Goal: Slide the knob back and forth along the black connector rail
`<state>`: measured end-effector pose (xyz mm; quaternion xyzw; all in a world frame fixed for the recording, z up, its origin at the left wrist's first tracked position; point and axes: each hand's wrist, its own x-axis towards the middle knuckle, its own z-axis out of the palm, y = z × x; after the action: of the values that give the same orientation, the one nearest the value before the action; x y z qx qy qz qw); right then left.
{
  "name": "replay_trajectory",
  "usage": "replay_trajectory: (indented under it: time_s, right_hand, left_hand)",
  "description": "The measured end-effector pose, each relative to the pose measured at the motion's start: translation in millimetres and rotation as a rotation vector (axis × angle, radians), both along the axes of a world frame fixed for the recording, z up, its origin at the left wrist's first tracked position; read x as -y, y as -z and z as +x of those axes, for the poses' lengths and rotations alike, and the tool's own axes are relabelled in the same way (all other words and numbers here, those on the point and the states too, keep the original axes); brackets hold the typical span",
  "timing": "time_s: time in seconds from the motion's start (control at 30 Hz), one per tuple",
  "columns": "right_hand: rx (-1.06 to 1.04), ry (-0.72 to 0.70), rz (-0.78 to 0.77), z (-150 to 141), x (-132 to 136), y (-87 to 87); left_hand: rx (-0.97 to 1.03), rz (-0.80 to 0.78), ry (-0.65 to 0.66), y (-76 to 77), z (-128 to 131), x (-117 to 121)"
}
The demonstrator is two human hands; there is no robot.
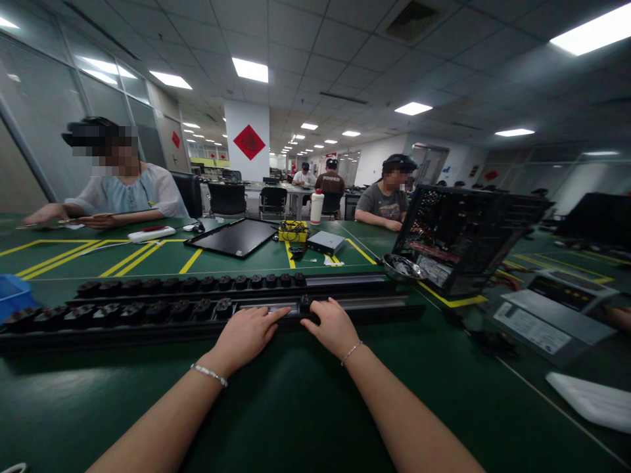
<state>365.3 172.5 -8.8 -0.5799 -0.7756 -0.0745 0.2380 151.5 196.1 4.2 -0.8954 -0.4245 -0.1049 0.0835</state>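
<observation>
Two long black rails [399, 314] lie side by side across the green table, with rows of round black socket modules [158, 310] seated along their left parts. My left hand [249, 334] rests on the near rail, its index finger stretched along the channel and the thumb apart. Just right of that fingertip, a single black module [305, 302] sits on the same rail. The thumb and fingers of my right hand [334, 326] close around this module from its right side; part of it is hidden.
An open computer case [458, 236] stands at right beside a metal bowl [401, 268] and a grey power supply unit [547, 315]. Behind the rails lie a dark flat panel [236, 236] and a grey box [325, 243]. A blue bin [14, 292] is at left. Co-workers sit across the table.
</observation>
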Motion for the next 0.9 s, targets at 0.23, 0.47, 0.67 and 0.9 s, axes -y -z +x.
replay_trajectory:
  time_s: [0.23, 0.47, 0.67, 0.9]
  right_hand:
    - [0.036, 0.027, 0.003, 0.5, 2.1, -4.0]
    - [0.043, 0.019, -0.007, 0.6, 0.8, -2.9]
    - [0.031, 0.015, -0.003, 3.4, -1.5, 0.8]
    - [0.014, 0.016, 0.016, 4.8, -1.2, 1.6]
  left_hand:
    - [0.002, 0.002, 0.001, 1.1, 0.0, -0.5]
    - [0.012, -0.019, -0.006, -0.1, 0.7, 0.2]
    - [0.007, -0.019, -0.011, -0.8, 0.6, 0.8]
    - [0.010, -0.006, -0.009, 1.5, -0.1, -0.7]
